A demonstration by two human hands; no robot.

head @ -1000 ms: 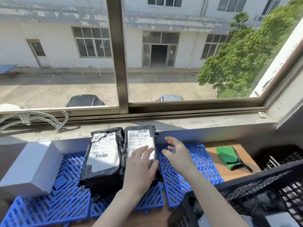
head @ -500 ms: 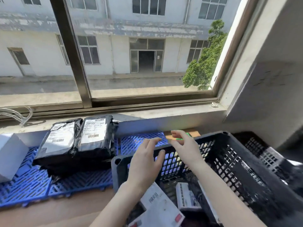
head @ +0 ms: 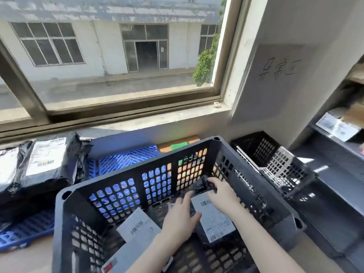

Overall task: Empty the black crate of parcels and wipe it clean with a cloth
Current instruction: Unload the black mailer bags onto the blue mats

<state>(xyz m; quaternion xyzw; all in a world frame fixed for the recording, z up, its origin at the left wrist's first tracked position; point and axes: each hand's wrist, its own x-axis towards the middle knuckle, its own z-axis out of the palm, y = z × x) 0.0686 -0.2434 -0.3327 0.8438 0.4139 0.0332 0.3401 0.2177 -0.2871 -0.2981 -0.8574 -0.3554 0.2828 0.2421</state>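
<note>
Head view: looks down into the black crate (head: 137,167), which stands on the worktop (head: 25,261) below a window (head: 118,56); both forearms reach in over its near side
Black crate: lattice walls, upright, near the middle of the view; parcels lie on its floor
Labelled parcel (head: 215,221): black wrap with a white barcode label, lying in the right half of the crate; both hands are on it
Right hand (head: 223,195): at the parcel's far end; grip narrow, fingers curled onto the crumpled black wrap there and pinching it
Left hand (head: 180,218): on the parcel's left edge; grip wide, fingers fairly straight and laid flat, thumb spread across the label
Grey parcel (head: 137,227): pale, with a barcode, lying in the crate just left of the left hand; the forearm crosses its near part
Black parcels (head: 47,156): two in black wrap with white labels, side by side on the blue mat (head: 126,158) to the left of the crate, outside it
Green cloth (head: 179,146): on the worktop behind the crate's far wall, only its top showing above the rim; apart from both hands
Second crate (head: 275,164): black, just beside the first crate on its right
Shelf (head: 338,129): at the far right edge, holding blurred packages
</note>
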